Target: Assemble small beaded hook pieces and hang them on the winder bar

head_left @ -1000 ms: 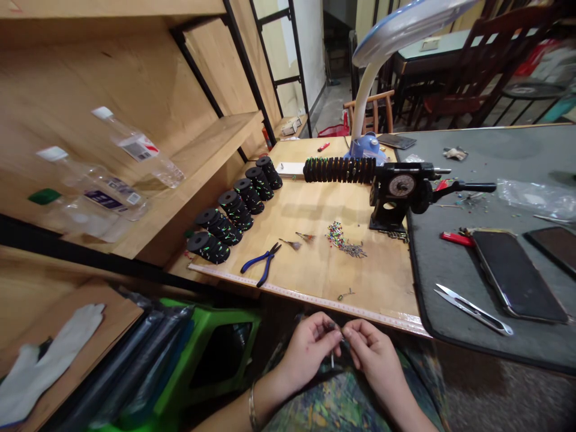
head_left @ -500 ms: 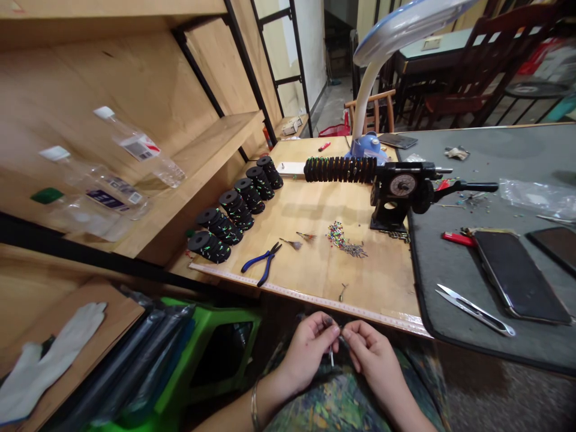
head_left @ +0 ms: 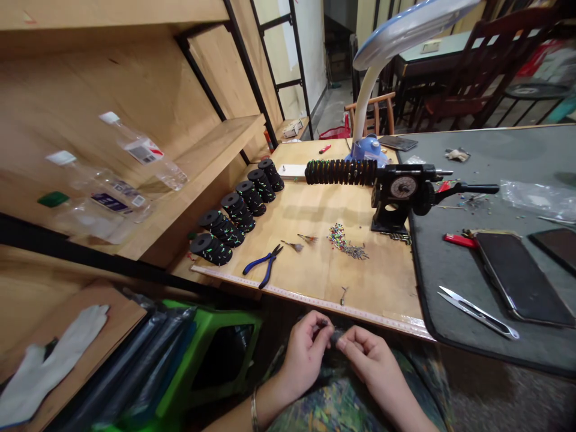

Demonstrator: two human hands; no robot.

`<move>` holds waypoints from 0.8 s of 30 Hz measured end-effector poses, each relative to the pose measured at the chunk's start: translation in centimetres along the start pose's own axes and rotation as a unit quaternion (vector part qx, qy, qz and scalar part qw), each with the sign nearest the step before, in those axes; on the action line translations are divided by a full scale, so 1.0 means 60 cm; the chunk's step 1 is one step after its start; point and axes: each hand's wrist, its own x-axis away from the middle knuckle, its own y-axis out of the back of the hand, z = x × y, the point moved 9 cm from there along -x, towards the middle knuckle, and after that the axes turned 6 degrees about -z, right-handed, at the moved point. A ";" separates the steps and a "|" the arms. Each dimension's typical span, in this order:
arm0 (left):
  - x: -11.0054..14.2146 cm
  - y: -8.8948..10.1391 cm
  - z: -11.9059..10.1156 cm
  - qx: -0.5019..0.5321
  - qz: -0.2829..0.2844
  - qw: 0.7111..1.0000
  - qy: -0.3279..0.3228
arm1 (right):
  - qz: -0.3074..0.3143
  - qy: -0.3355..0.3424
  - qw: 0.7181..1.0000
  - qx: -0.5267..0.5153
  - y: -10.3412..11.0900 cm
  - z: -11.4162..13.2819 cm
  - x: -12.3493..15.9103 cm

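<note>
Small dark tuft (head_left: 335,337) (edges blurred) between left hand (head_left: 305,360) and right hand (head_left: 371,363)

From my left hand (head_left: 303,357) and right hand (head_left: 373,366), the board (head_left: 324,282) lies at twelve o'clock, pliers (head_left: 263,267) on it and spools (head_left: 234,216) in a row along its left edge. The winder (head_left: 400,195) stands at one o'clock on the board's right end, beside the mat (head_left: 472,150). On the mat, the phone (head_left: 519,279) lies at two o'clock, behind the snips (head_left: 477,312).
</note>
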 end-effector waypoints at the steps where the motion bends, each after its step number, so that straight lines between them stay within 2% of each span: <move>1: -0.001 0.001 0.000 0.002 0.000 1.000 0.002 | 0.012 -0.007 1.000 0.002 -0.005 -0.001 0.001; 5: -0.002 -0.001 -0.002 0.012 0.000 1.000 0.009 | 0.031 -0.040 0.999 -0.003 -0.017 -0.009 0.002; 9: 0.001 -0.001 -0.003 0.012 -0.002 1.000 0.007 | 0.031 -0.042 0.999 -0.007 -0.017 -0.013 -0.001; 24: 0.005 0.010 -0.023 -0.082 -0.023 0.993 -0.080 | 0.021 -0.063 0.998 -0.018 -0.018 -0.014 -0.005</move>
